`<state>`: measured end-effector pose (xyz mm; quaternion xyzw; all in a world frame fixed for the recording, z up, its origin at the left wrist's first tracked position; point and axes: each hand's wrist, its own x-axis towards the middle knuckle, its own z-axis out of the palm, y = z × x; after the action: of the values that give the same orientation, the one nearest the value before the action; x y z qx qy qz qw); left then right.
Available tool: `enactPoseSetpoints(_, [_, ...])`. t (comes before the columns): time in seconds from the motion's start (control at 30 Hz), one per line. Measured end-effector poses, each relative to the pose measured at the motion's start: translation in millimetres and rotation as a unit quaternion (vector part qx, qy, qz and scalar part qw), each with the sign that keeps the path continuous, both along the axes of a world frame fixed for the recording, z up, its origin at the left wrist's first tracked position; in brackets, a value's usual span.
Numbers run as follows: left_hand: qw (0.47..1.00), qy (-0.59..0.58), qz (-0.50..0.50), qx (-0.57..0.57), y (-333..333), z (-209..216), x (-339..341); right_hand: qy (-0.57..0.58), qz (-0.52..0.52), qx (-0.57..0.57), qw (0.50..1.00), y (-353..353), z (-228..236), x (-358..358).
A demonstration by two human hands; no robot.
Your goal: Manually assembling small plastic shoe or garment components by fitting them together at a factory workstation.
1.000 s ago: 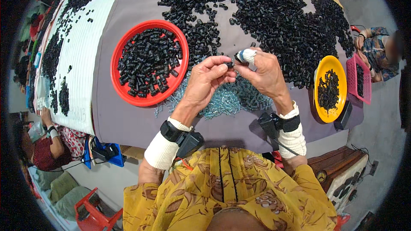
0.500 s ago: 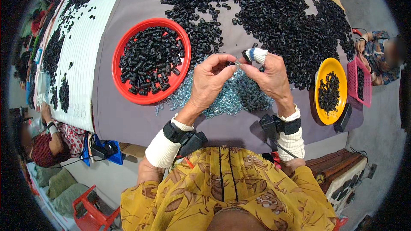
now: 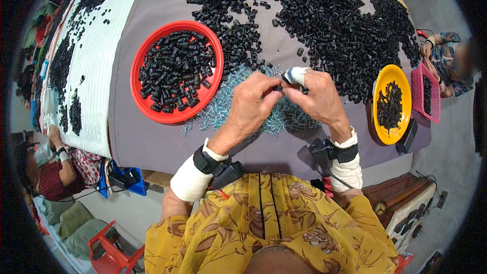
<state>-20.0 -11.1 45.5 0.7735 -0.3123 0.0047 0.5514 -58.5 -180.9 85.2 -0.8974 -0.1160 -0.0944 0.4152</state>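
My left hand [image 3: 251, 102] and my right hand [image 3: 320, 99] meet fingertip to fingertip above a pile of small clear bluish coil-like pieces [image 3: 228, 99]. Pinched in my left fingers is a small black plastic piece [image 3: 278, 88], mostly covered by the fingertips. My right thumb and index finger close on the same spot; whether they grip a second tiny part I cannot make out. A white cover with a blue band [image 3: 297, 75] wraps a right fingertip. Beyond the hands spreads a wide heap of small black plastic pieces [image 3: 329, 30].
A red round tray [image 3: 136, 89] of black pieces stands at left. On the right are a yellow dish [image 3: 406, 106] with thin black parts, a pink basket [image 3: 419, 91] and a black box [image 3: 406, 136]. Other people sit at both sides; a red chair [image 3: 111, 248] stands lower left.
Both hands have come slightly lower and turned, fingers curling more tightly. A clear glint between the fingertips half a second ago is hidden now. The view has shifted a little.
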Motion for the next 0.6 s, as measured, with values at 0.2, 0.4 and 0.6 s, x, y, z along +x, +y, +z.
enactPoseSetpoints(0.2, [0.998,-0.035,-0.036,0.027,-4.5,-5.4,-12.3,0.019,0.014,-0.007,1.0,-4.4,1.1,-17.3])
enactPoseSetpoints(0.4, [0.997,-0.023,-0.066,0.02,-6.8,-9.6,-19.5,0.07,0.006,0.057,0.996,-10.9,-9.4,-23.2])
enactPoseSetpoints(0.6, [0.998,-0.032,-0.042,0.042,-3.8,-3.2,-13.7,0.078,0.012,0.054,0.995,-7.3,-10.4,-17.0])
